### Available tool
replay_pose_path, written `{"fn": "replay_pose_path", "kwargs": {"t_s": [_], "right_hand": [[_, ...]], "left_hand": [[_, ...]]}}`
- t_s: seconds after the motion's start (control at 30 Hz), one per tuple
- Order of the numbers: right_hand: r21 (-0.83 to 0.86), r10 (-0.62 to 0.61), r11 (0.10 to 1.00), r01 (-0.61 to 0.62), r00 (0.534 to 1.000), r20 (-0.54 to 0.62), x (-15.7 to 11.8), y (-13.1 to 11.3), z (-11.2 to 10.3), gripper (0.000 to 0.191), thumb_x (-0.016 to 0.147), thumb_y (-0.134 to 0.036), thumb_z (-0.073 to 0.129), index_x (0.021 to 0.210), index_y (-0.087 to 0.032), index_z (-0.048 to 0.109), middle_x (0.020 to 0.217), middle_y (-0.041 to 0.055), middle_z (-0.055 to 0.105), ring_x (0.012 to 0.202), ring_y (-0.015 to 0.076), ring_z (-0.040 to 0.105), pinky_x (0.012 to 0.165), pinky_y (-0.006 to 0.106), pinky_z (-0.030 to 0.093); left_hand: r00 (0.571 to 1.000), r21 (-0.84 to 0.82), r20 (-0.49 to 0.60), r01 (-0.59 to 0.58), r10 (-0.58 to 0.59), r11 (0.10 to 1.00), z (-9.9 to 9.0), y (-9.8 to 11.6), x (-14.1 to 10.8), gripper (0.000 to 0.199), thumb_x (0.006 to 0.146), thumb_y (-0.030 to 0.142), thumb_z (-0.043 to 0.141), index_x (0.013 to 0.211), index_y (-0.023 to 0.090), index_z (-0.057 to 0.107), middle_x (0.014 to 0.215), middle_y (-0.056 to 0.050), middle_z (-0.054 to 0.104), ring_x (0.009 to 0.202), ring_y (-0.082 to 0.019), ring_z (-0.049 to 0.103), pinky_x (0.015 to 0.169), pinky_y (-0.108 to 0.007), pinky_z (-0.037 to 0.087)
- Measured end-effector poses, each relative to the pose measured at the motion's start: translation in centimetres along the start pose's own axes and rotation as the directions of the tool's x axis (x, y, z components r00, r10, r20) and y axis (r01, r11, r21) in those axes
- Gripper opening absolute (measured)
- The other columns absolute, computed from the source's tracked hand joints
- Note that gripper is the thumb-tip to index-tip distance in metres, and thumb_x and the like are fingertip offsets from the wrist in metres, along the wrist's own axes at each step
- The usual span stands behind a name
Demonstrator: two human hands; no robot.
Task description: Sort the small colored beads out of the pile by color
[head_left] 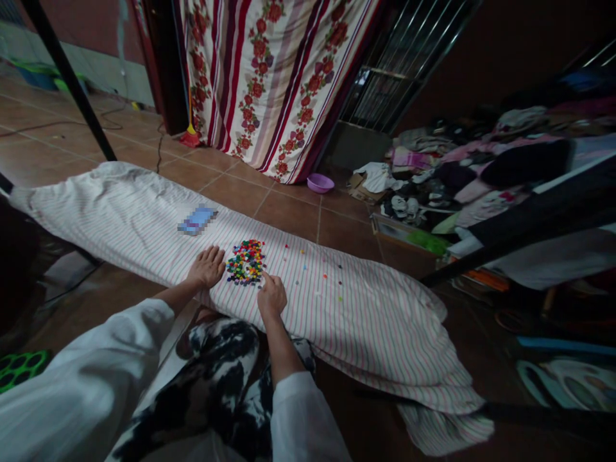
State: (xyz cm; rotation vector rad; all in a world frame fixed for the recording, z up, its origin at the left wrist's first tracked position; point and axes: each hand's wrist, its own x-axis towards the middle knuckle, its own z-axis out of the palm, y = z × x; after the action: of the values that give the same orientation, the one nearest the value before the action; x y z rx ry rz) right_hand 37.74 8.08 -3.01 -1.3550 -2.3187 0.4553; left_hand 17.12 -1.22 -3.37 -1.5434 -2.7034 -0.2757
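Note:
A pile of small colourful pieces (246,262) lies on a striped cloth (370,321). Just left of the pile, my left hand (208,266) rests flat on the cloth, fingers spread a little and holding nothing. My right hand (272,294) is at the pile's lower right edge, its index finger extended towards the pieces and the other fingers curled in. Whether a piece is under that fingertip is too small to tell. Several single pieces, among them a red one (325,276) and a green one (341,298), lie scattered to the right of the pile.
A blurred blue object (197,220) lies on the cloth beyond my left hand. On the tiled floor behind stand a purple bowl (320,183) and a red broom (190,137) by a floral curtain (269,77). Heaped clothes (510,160) fill the right side.

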Motion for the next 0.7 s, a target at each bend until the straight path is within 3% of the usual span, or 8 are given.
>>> {"fn": "replay_pose_path", "kwargs": {"t_s": [0.23, 0.5, 0.7], "right_hand": [[0.012, 0.043, 0.999, -0.044, 0.999, 0.011, 0.07, -0.11, -0.03, 0.045, 0.087, -0.007, 0.045, 0.118, -0.032, 0.067, 0.107, 0.0012, 0.063, 0.099, 0.0153, 0.058, 0.083, 0.024, 0.042], [0.000, 0.062, 0.998, -0.062, 0.998, 0.006, 0.04, -0.53, -0.29, 0.045, 0.087, -0.007, 0.044, 0.116, -0.031, 0.067, 0.107, 0.0006, 0.064, 0.102, 0.0148, 0.058, 0.088, 0.023, 0.042], [0.019, 0.094, 0.995, -0.093, 0.995, -0.032, -0.07, -0.32, 0.09, 0.038, 0.089, -0.011, 0.046, 0.115, -0.030, 0.067, 0.109, 0.0001, 0.065, 0.102, 0.0140, 0.059, 0.086, 0.021, 0.043]], "left_hand": [[0.999, 0.026, -0.034, -0.011, 0.012, 1.000, -0.24, 0.33, -0.27, 0.056, 0.094, 0.038, 0.028, 0.140, 0.012, 0.044, 0.151, -0.016, 0.039, 0.143, -0.028, 0.030, 0.114, -0.045, 0.025], [0.981, 0.008, -0.186, -0.061, 0.061, 0.998, -0.33, 0.23, -0.59, 0.049, 0.092, 0.035, 0.032, 0.132, 0.012, 0.052, 0.142, -0.017, 0.049, 0.136, -0.030, 0.039, 0.111, -0.044, 0.030], [0.966, -0.031, -0.243, -0.097, 0.086, 0.995, -0.74, 0.36, -0.79, 0.046, 0.092, 0.032, 0.033, 0.127, 0.011, 0.054, 0.138, -0.019, 0.051, 0.133, -0.033, 0.042, 0.106, -0.047, 0.035]]}}
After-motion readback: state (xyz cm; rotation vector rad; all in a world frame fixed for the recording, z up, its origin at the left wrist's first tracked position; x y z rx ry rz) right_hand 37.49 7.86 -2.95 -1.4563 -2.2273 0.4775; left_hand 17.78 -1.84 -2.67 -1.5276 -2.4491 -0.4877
